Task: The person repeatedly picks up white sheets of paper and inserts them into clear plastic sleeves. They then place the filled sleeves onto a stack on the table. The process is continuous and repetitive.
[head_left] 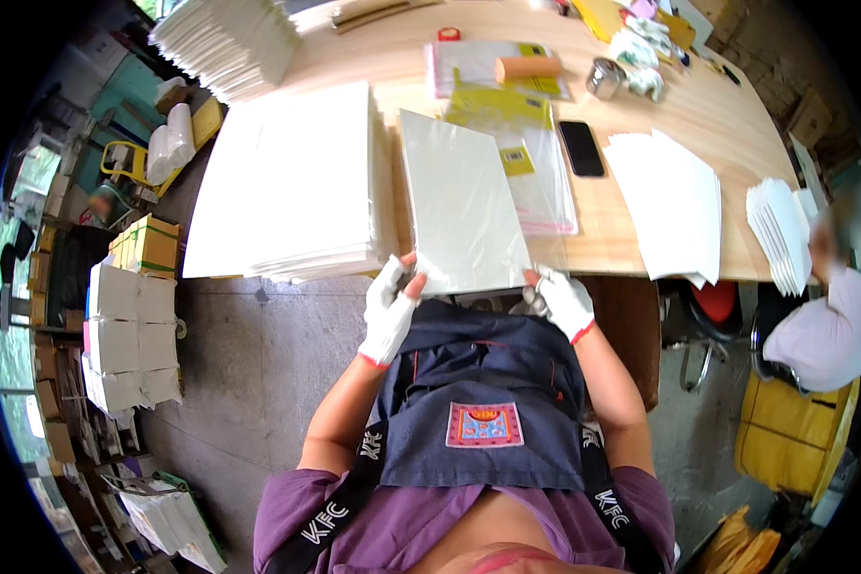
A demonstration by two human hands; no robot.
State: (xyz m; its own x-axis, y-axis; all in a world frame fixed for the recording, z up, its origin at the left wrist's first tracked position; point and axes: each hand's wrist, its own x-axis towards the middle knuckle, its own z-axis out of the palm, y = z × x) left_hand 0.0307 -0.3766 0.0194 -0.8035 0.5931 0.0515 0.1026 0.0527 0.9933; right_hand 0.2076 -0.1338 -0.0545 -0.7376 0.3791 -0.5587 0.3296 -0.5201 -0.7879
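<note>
A white rectangular sheet [464,206] with glossy, clear plastic over it lies at the table's near edge, its near end reaching slightly past that edge. My left hand [388,311], in a white glove with bare fingertips, grips its near left corner. At the near right corner my right hand [561,302], gloved the same way, pinches the sheet and plastic; some of its fingers are hidden. Partly under the sheet's right side lie clear plastic bags [550,187] with yellow printed bands. Close by on the left is a thick stack of large white sheets [287,182].
A black phone [582,148], fanned white sheets [670,206] and another white stack [778,234] lie to the right. Farther back are an orange-brown roll [528,68], a metal cup [605,78] and a tall paper stack [225,43]. Another person [823,330] sits at the right.
</note>
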